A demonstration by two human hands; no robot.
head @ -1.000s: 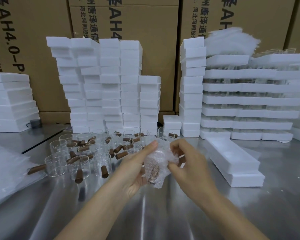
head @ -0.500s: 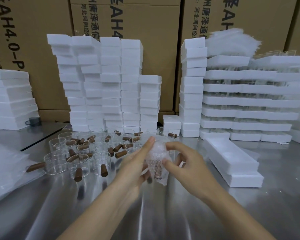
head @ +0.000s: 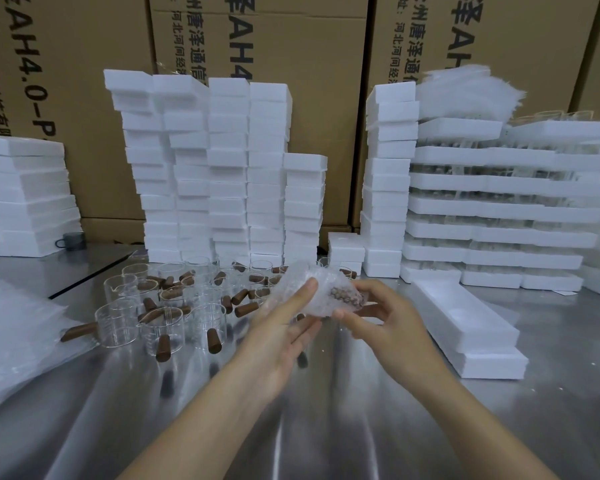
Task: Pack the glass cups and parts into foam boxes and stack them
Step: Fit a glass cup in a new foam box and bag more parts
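Cardboard cartons (head: 309,64) printed with black characters form the back wall, and a steel table (head: 326,427) carries the work. One bubble-wrap bundle (head: 309,289) with a brown part (head: 347,296) inside is held above the table at centre. My left hand (head: 281,337) pinches its left end, one finger laid along the top. My right hand (head: 388,317) has its fingers curled onto the right end. The bundle's long axis runs roughly 9 to 3 o'clock between the two hands. The open foam box (head: 465,317) lies at 3 o'clock from the bundle, resting on a second foam piece. Its long axis runs about 11 to 5 o'clock, and the right hand is the nearer one. I judge the next move to be a short carry rightward, turning the bundle to match the box cavity. The glass cups (head: 167,306) with brown handles stand at 9 to 10 o'clock. Three form the front row; the rest overlap too much to count. Stacked foam boxes (head: 222,168) stand at 12 o'clock in about five columns.
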